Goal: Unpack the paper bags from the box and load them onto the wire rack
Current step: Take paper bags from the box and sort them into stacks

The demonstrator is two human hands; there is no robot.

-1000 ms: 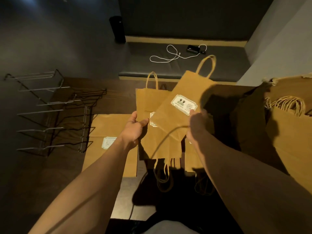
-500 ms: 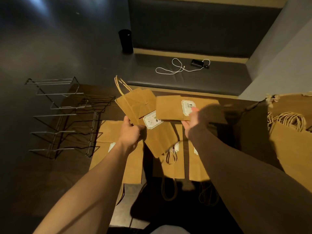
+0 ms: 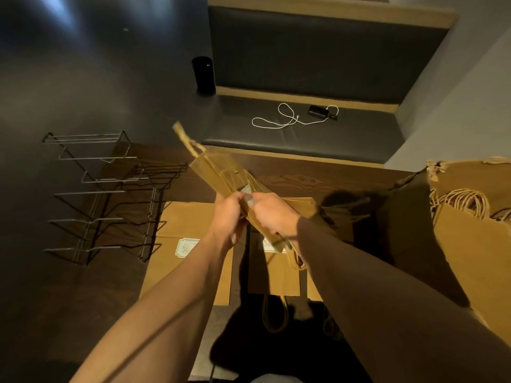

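Left hand (image 3: 229, 214) and right hand (image 3: 272, 217), fingers curled, grip folded paper bags (image 3: 221, 175) edge-on, tilted, above table (image 3: 318, 175). Flat brown bags (image 3: 190, 225) lie beneath. Wire rack (image 3: 102, 194) stands left, well apart. Open cardboard box (image 3: 470, 244) right, twisted handles inside.

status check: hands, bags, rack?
Left hand and right hand both grip the bag stack, held edge-on above the table. Wire rack unloaded, at left. More bags in the box. Path to rack open.
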